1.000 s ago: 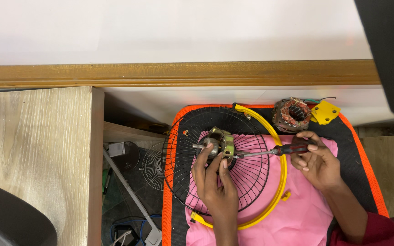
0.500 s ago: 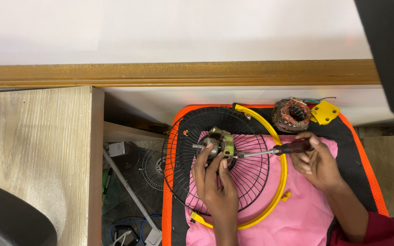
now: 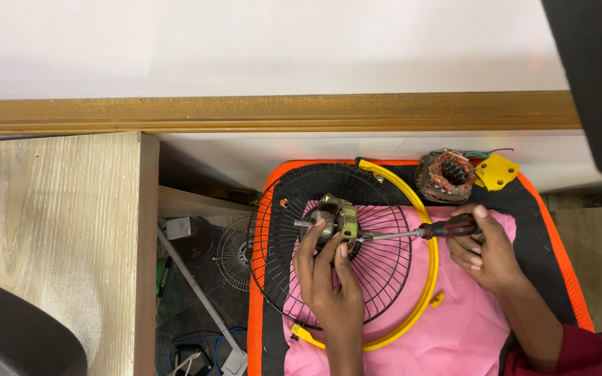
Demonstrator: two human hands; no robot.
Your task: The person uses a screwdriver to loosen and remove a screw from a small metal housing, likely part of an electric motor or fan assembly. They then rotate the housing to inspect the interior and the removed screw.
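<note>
From above I see my left hand closed around a small metal fan motor with a yellowish bracket, held at the centre of a round black wire fan guard with a yellow rim. My right hand is closed on the red-and-black handle of a screwdriver, its tip against the motor's side. The guard lies on a pink cloth over an orange-edged black mat. I judge the tip could slip off the screw and jab my left fingers, since they sit just beside it; the guard could also slide on the cloth.
</note>
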